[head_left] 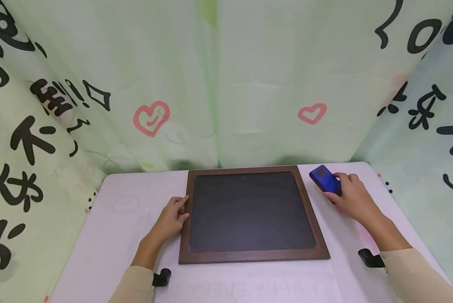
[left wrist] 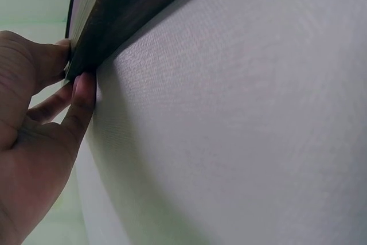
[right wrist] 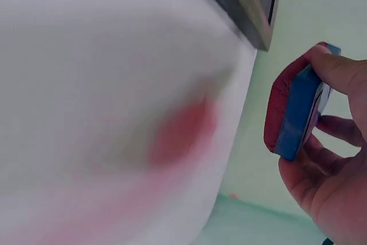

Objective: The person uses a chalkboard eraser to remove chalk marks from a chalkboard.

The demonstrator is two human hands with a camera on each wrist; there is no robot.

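A small chalkboard (head_left: 249, 210) in a brown wooden frame lies on the white table. My left hand (head_left: 172, 216) pinches the left edge of that frame. The left wrist view shows the thumb and fingers of the hand (left wrist: 40, 101) against the side of the frame (left wrist: 123, 12). To the right of the board, my right hand (head_left: 353, 195) holds a blue eraser (head_left: 325, 179) by its sides. In the right wrist view the eraser (right wrist: 301, 110) is raised off the tabletop, its red felt pad (right wrist: 282, 104) turned away from the palm.
The white table (head_left: 135, 202) has rounded far corners. Pale green curtains (head_left: 249, 84) with black writing and pink hearts hang behind it and on both sides. A pink smear (right wrist: 180, 133) shows on the tabletop below the eraser. Black wrist mounts (head_left: 370, 258) stick out by both sleeves.
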